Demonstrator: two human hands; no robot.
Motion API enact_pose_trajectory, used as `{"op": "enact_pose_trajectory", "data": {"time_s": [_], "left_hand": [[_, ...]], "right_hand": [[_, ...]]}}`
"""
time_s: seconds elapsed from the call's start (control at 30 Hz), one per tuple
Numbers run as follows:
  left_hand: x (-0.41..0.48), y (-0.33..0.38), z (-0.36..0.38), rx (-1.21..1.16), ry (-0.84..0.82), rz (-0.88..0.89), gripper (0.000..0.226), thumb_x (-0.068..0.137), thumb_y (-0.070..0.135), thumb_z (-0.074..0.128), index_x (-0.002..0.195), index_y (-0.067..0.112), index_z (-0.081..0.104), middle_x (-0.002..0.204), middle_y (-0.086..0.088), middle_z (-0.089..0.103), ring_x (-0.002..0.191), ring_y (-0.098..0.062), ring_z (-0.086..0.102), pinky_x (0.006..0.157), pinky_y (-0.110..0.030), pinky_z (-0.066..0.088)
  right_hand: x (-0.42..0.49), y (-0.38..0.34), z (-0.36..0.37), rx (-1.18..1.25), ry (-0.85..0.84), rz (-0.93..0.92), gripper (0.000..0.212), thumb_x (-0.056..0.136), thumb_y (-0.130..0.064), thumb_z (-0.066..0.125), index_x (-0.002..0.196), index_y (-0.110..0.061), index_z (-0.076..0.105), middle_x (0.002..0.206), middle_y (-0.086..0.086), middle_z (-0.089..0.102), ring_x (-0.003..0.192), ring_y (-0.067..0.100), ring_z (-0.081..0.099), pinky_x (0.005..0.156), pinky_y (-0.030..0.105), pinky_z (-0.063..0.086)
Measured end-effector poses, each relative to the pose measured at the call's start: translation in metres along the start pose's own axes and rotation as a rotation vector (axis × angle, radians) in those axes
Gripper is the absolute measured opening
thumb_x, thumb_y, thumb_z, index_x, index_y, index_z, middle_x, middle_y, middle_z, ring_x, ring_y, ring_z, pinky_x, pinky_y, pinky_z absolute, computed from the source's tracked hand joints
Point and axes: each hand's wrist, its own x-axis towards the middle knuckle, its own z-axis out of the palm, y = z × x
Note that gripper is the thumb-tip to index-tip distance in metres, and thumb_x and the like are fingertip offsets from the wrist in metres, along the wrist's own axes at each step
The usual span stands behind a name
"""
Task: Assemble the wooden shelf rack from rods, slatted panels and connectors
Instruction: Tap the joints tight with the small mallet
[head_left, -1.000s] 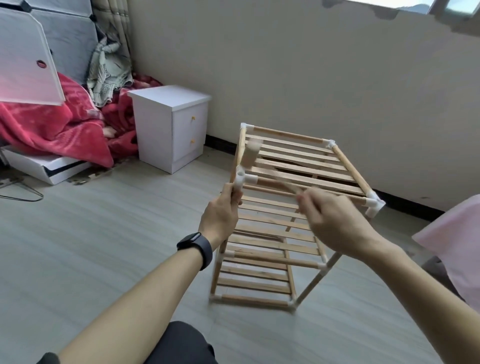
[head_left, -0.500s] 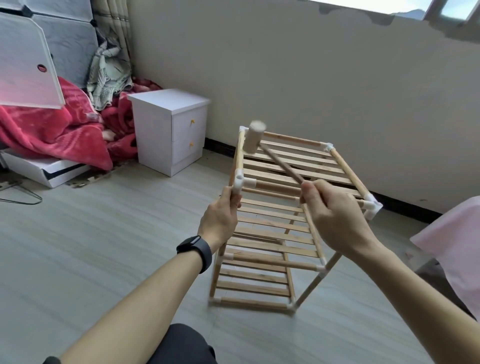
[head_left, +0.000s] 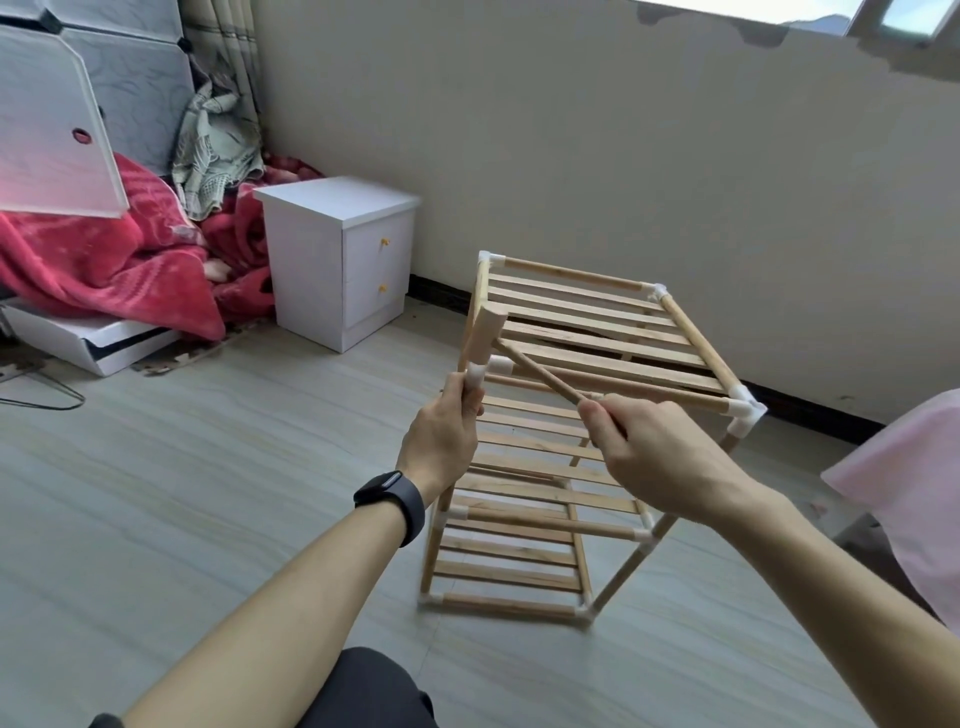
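Grey plank floor (head_left: 156, 493), beige wall (head_left: 623, 156) | left grip (head_left: 441, 441) clasps rack (head_left: 597, 312) | right grip (head_left: 670, 457) holds mallet (head_left: 485, 335)

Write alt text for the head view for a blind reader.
A person's right hand grips a small wooden mallet, its head at a white corner connector of a slatted wooden shelf rack, while the left hand grips the post just below. A white bedside cabinet and red blanket sit behind.

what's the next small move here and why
Probably a short tap straight down: the mallet in the right hand sits right at the white connector, and the left hand grips the post beneath it, bracing the rack.
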Motion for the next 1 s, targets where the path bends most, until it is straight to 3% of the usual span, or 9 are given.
{"op": "enact_pose_trajectory", "data": {"time_s": [0.07, 0.2, 0.33, 0.5, 0.6, 0.7, 0.8, 0.9, 1.0], "left_hand": [[0.0, 0.0, 0.0, -0.012, -0.003, -0.001, 0.025, 0.108, 0.043, 0.033, 0.115, 0.024, 0.047, 0.078, 0.002, 0.062, 0.064, -0.02, 0.062, 0.057, -0.049, 0.057], [0.001, -0.002, 0.0, -0.03, -0.009, 0.0, 0.027, 0.108, 0.042, 0.033, 0.12, 0.022, 0.047, 0.078, 0.0, 0.062, 0.063, -0.022, 0.061, 0.056, -0.049, 0.057], [0.0, -0.001, 0.0, -0.024, 0.011, 0.017, 0.026, 0.108, 0.042, 0.032, 0.118, 0.023, 0.047, 0.077, 0.004, 0.06, 0.063, -0.018, 0.061, 0.055, -0.044, 0.055], [0.0, -0.002, 0.0, -0.037, 0.001, 0.012, 0.028, 0.108, 0.044, 0.033, 0.12, 0.023, 0.047, 0.079, 0.002, 0.061, 0.064, -0.02, 0.061, 0.057, -0.049, 0.057], [-0.001, 0.002, -0.004, -0.08, -0.026, -0.037, 0.032, 0.106, 0.051, 0.034, 0.114, 0.026, 0.052, 0.085, 0.003, 0.066, 0.072, -0.021, 0.064, 0.065, -0.052, 0.058], [-0.002, 0.01, -0.017, -0.308, -0.057, -0.174, 0.047, 0.098, 0.067, 0.041, 0.119, 0.029, 0.059, 0.109, 0.004, 0.07, 0.099, -0.015, 0.067, 0.077, -0.036, 0.056], [0.003, 0.03, -0.046, -0.682, 0.112, -0.298, 0.056, 0.09, 0.064, 0.041, 0.125, 0.027, 0.062, 0.12, 0.004, 0.067, 0.11, -0.017, 0.063, 0.083, -0.035, 0.048], [0.012, 0.049, -0.076, -0.621, -0.012, -0.143, 0.049, 0.097, 0.06, 0.041, 0.122, 0.029, 0.07, 0.111, 0.009, 0.073, 0.108, -0.014, 0.064, 0.082, -0.035, 0.046], [0.019, 0.054, -0.094, -0.539, -0.188, -0.112, 0.027, 0.1, 0.038, 0.058, 0.124, 0.03, 0.068, 0.106, 0.008, 0.076, 0.103, -0.011, 0.067, 0.084, -0.035, 0.049]], "right_hand": [[0.002, 0.0, -0.004, 0.005, 0.027, 0.012, 0.035, 0.106, -0.033, 0.045, 0.078, -0.018, 0.062, 0.055, -0.003, 0.057, 0.042, 0.008, 0.048, 0.042, 0.028, 0.043], [0.0, -0.009, -0.008, 0.238, 0.299, -0.115, 0.03, 0.106, -0.022, 0.044, 0.084, -0.011, 0.06, 0.056, 0.002, 0.053, 0.041, 0.01, 0.046, 0.037, 0.016, 0.033], [0.001, 0.001, -0.003, -0.018, -0.011, -0.025, 0.034, 0.106, -0.033, 0.045, 0.08, -0.018, 0.06, 0.056, -0.003, 0.056, 0.041, 0.009, 0.047, 0.041, 0.024, 0.039], [0.0, -0.001, -0.006, 0.203, 0.246, -0.085, 0.03, 0.106, -0.027, 0.045, 0.084, -0.013, 0.061, 0.055, -0.006, 0.052, 0.04, 0.009, 0.046, 0.038, 0.017, 0.033], [0.001, 0.001, -0.002, 0.003, 0.009, 0.006, 0.037, 0.105, -0.037, 0.043, 0.08, -0.017, 0.061, 0.058, -0.002, 0.058, 0.042, 0.009, 0.047, 0.042, 0.024, 0.04], [0.001, 0.004, -0.005, 0.08, 0.02, 0.074, 0.036, 0.105, -0.034, 0.046, 0.079, -0.017, 0.064, 0.057, -0.003, 0.058, 0.044, 0.01, 0.048, 0.043, 0.023, 0.04], [0.0, 0.002, -0.007, 0.205, 0.028, 0.11, 0.039, 0.105, -0.034, 0.047, 0.076, -0.016, 0.065, 0.049, -0.008, 0.05, 0.044, 0.003, 0.043, 0.045, 0.019, 0.037], [-0.001, 0.004, 0.0, 0.232, -0.066, 0.125, 0.041, 0.104, -0.039, 0.046, 0.077, -0.017, 0.068, 0.05, -0.008, 0.047, 0.048, 0.007, 0.04, 0.05, 0.026, 0.036], [-0.002, 0.007, 0.003, 0.299, -0.087, 0.145, 0.042, 0.103, -0.04, 0.047, 0.079, -0.015, 0.07, 0.054, -0.004, 0.047, 0.052, 0.015, 0.041, 0.055, 0.035, 0.036]]}}
